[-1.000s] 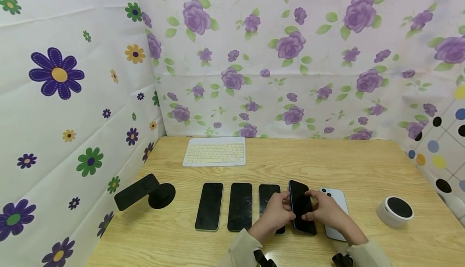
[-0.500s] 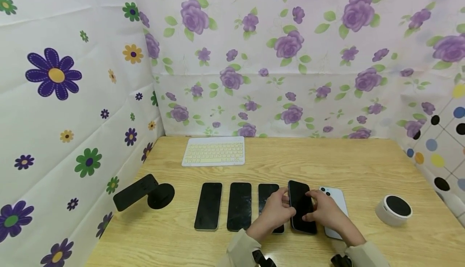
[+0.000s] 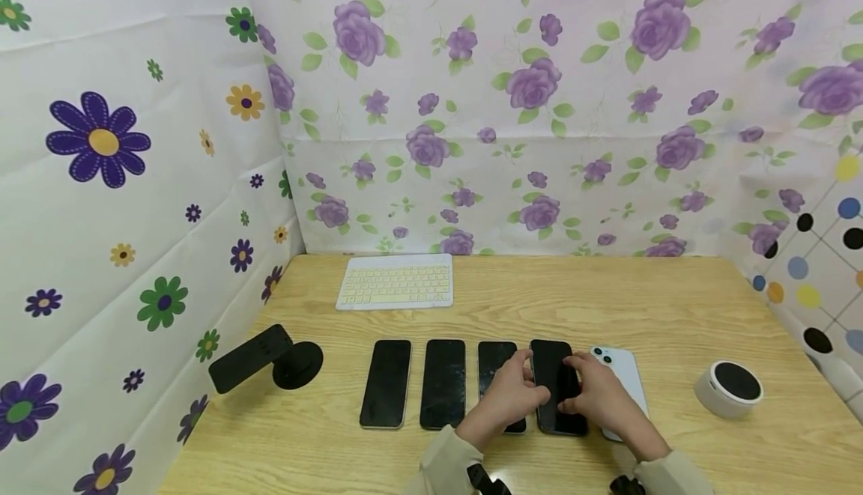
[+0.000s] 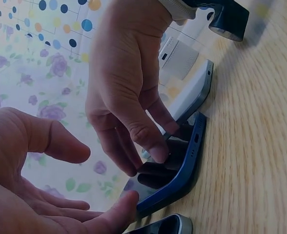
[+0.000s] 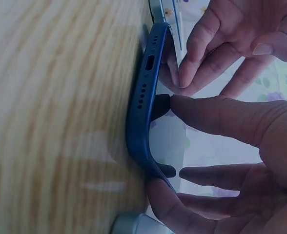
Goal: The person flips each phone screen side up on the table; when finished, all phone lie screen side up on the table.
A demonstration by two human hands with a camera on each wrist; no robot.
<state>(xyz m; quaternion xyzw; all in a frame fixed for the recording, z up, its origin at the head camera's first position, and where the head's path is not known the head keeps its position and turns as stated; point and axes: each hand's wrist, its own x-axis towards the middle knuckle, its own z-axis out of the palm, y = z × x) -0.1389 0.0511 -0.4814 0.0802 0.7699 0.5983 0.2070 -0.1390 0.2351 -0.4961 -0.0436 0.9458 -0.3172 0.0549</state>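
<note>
A smartphone with a blue frame and black screen (image 3: 556, 375) lies flat, face up, on the wooden table. My left hand (image 3: 509, 396) is at its left side, a fingertip (image 4: 129, 202) right at the blue edge and the thumb held apart. Over the right side is my right hand (image 3: 603, 399); its thumb tip (image 5: 180, 105) comes right down at the screen, and one finger (image 5: 160, 195) lies along the side edge. Partly hidden by the left hand is another black-screened phone (image 3: 495, 359). A pale blue phone (image 3: 628, 375), back up, lies partly under the right forearm.
Two more black-screened phones, one (image 3: 386, 384) at the row's left end and one (image 3: 443, 384) beside it, lie face up. A black stand (image 3: 297, 365) is farther left. A white keyboard (image 3: 395, 282) lies at the back, and a white round device (image 3: 730, 390) stands right.
The blue-framed phone, earlier tilted with its left edge raised, has come down flat and straighter in the row. The left fingers have loosened from its edge; both hands stay close around it.
</note>
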